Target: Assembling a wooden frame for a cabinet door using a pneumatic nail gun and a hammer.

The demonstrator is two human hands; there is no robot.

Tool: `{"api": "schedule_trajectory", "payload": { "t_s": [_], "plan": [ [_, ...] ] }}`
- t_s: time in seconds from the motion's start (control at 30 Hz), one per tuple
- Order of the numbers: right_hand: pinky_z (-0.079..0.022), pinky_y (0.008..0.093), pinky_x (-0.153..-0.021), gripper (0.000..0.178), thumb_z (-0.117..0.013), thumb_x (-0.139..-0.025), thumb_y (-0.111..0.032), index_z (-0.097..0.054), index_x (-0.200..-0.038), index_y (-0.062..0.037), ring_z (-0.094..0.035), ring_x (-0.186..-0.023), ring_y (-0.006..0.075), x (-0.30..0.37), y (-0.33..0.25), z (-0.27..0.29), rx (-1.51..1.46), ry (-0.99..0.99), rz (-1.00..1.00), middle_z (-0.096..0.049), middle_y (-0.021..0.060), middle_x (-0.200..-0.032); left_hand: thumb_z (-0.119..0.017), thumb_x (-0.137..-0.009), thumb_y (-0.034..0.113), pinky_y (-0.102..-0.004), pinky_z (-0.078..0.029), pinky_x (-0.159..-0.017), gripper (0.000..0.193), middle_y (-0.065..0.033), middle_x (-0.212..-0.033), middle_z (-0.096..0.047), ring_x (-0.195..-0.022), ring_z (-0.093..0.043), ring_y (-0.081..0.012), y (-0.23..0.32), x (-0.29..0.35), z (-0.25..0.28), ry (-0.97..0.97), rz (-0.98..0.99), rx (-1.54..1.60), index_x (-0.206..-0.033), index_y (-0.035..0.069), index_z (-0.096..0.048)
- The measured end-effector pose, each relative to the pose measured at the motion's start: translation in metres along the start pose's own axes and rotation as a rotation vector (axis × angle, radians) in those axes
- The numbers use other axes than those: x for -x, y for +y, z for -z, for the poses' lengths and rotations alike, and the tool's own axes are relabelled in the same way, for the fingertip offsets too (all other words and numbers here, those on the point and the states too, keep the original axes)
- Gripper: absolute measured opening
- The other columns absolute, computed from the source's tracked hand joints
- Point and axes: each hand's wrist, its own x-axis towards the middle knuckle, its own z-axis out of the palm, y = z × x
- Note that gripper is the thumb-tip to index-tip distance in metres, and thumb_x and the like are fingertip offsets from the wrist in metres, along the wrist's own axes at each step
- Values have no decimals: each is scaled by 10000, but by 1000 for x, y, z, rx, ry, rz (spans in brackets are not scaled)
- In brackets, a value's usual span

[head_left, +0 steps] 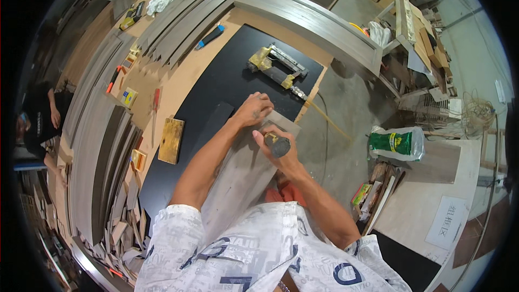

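Observation:
My right hand is wrapped round what looks like a dark drill, seen from its blunt rear end. The tool stands over the far end of a long grey wooden board, which runs toward my body; its tip is hidden below my fingers. My left hand has its fingers curled over the board's far left corner, closed on it. A black tabletop lies under the board. Beyond my hands rests a nail gun with yellow tape on it, joined to a yellow air hose.
A wooden block, a red screwdriver and a blue utility knife lie to the left. Stacked grey strips line the bench's left side. A framed panel spans the far edge. At far left is a person in black.

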Motion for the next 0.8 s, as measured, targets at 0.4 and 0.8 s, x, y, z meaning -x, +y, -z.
{"api": "schedule_trajectory", "payload": {
  "t_s": [0.4, 0.8],
  "plan": [
    [-520, 460, -613, 218, -760, -722, -130, -645, -903, -92, -652, -640, 371, -10, 21, -18, 211, -73, 240, -645, 153, -666, -644, -937, 235, -419, -418, -948, 176, -49, -1023, -629, -1018, -538, -285, 16, -6, 8, -57, 73, -13, -1005, 108, -745],
    [-504, 464, -592, 246, -745, -714, -111, -632, -933, -101, -633, -632, 390, -24, 32, -14, 159, -33, 273, -634, 157, -660, -636, -945, 209, -414, -409, -932, 167, -52, -1020, -628, -1004, -533, -284, 17, -6, 8, -53, 58, -35, -997, 86, -737]
  ]
}}
